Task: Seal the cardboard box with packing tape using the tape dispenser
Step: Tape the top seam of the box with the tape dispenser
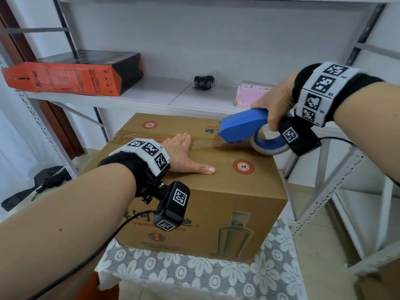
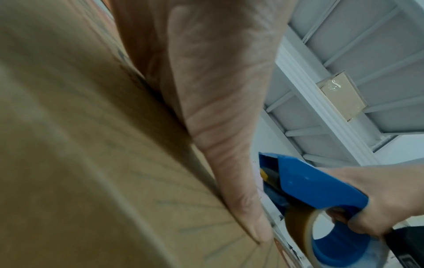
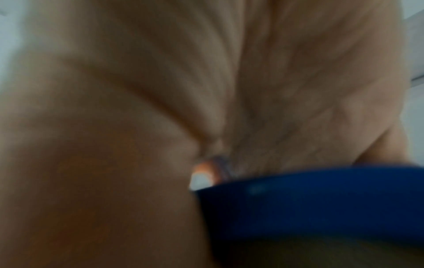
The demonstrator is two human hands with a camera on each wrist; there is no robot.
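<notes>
Pressing left hand (image 1: 184, 155) flat, fingers straight, on cardboard box (image 1: 216, 191) atop table (image 1: 194, 273). Right hand (image 1: 275, 105) clenched round tape dispenser (image 1: 242, 126) handle at seam. Tape (image 1: 203, 142) thin, sticky, tears easily; box stiff.

On the white shelf (image 1: 151, 92) behind, an orange-and-black carton (image 1: 71, 76) lies on its side at the left, a small crumpled black thing (image 1: 204, 82) sits mid-shelf, and a pink block (image 1: 251, 94) stands at the right. A lace flower-patterned cloth (image 1: 194, 269) covers the surface below, and a black bag (image 1: 43, 182) slumps on the floor at the left.
</notes>
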